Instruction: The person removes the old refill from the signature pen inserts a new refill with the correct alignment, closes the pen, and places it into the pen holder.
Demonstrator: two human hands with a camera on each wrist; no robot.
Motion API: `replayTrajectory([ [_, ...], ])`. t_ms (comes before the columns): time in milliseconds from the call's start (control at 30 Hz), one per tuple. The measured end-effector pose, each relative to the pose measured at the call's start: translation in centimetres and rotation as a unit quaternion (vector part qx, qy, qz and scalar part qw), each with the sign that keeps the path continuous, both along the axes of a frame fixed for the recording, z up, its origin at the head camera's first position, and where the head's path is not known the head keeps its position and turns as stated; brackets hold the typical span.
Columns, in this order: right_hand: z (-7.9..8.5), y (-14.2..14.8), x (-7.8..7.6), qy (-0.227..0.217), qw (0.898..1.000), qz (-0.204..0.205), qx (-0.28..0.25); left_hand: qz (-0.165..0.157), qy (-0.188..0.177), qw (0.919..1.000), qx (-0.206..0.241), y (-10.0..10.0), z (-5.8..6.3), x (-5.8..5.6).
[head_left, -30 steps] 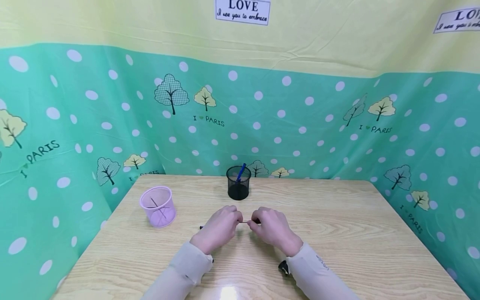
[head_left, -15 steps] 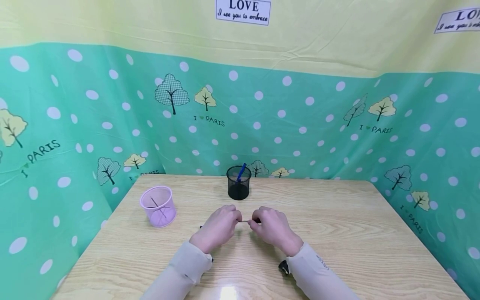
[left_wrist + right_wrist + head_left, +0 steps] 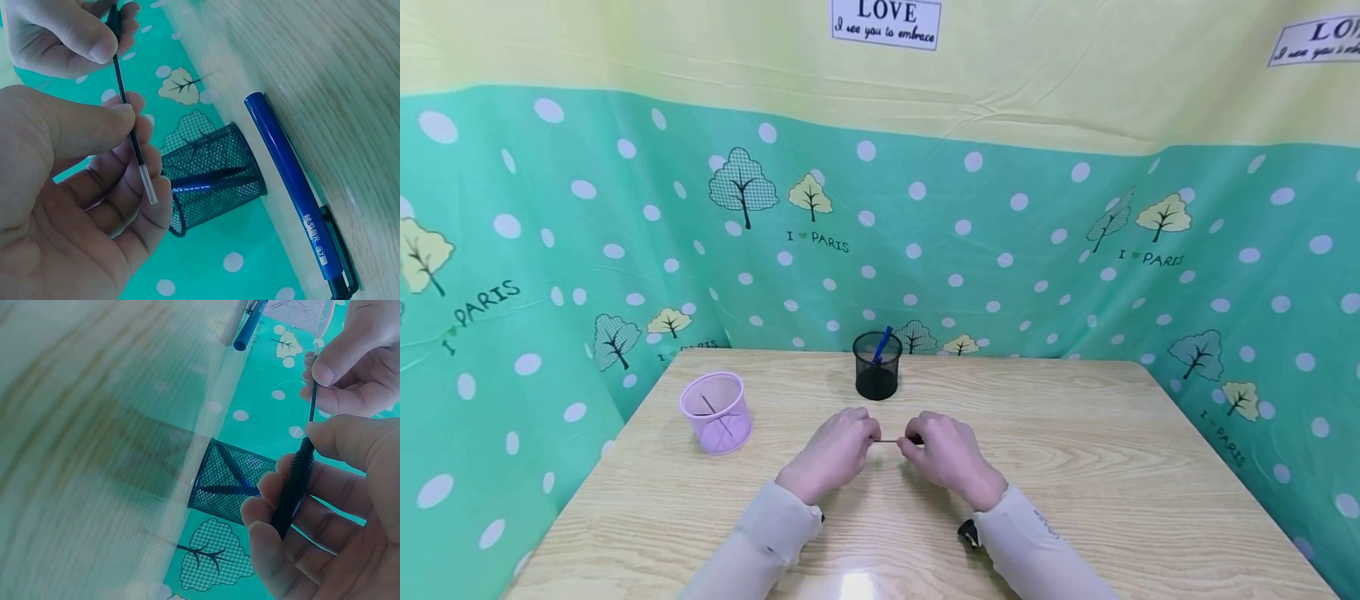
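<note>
Wood-grain table [image 3: 1075, 467], lilac cup [image 3: 730, 440] standing, black mesh cup [image 3: 877, 385] standing, blue pen barrel [image 3: 295, 189] lying.

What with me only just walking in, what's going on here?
A person's left hand pinches a pen refill, while the right hand holds a ribbed black pen grip in line with it; whether the two are joined is hard to tell. A blue pen barrel lies on the table. A black mesh pen holder stands beyond the hands, and a lilac pen holder to the left.
</note>
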State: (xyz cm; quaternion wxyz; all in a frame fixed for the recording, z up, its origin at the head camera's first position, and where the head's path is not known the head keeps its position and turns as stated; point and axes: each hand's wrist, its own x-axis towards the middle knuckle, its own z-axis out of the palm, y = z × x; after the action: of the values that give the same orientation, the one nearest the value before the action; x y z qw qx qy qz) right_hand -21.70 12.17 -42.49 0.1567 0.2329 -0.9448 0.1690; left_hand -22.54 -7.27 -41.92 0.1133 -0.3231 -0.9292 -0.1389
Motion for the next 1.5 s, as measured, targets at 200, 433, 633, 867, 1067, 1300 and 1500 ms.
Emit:
replayTrajectory([
  [200, 0.01, 0.04, -0.04, -0.001, 1.000, -0.006, 0.001, 0.003, -0.008, 1.0000, 0.000, -0.13, 0.01, -0.10],
  [433, -0.07, 0.09, -0.10, -0.002, 1.000, -0.010, 0.001, 0.009, -0.011, 0.9999, -0.002, -0.25, -0.05, -0.21],
  [633, -0.10, 0.13, -0.08, -0.002, 1.000, -0.010, 0.000, 0.019, -0.025, 0.9994, -0.013, -0.31, -0.06, -0.25],
  [867, -0.16, 0.14, -0.12, -0.003, 1.000, -0.011, 0.003, 0.022, -0.025, 0.9993, -0.016, -0.46, 0.06, -0.25],
  [1067, -0.12, 0.13, -0.17, -0.004, 1.000, -0.016, 0.004, 0.023, -0.023, 0.9993, -0.017, -0.55, 0.25, -0.25],
  [1300, -0.18, 0.18, -0.18, -0.003, 1.000, -0.022, 0.005, 0.024, -0.019, 0.9993, -0.020, -0.62, 0.20, -0.34],
  [1500, -0.18, 0.22, -0.20, 0.005, 1.000, -0.027, 0.006, 0.019, -0.008, 0.9997, -0.015, -0.76, 0.23, -0.38],
])
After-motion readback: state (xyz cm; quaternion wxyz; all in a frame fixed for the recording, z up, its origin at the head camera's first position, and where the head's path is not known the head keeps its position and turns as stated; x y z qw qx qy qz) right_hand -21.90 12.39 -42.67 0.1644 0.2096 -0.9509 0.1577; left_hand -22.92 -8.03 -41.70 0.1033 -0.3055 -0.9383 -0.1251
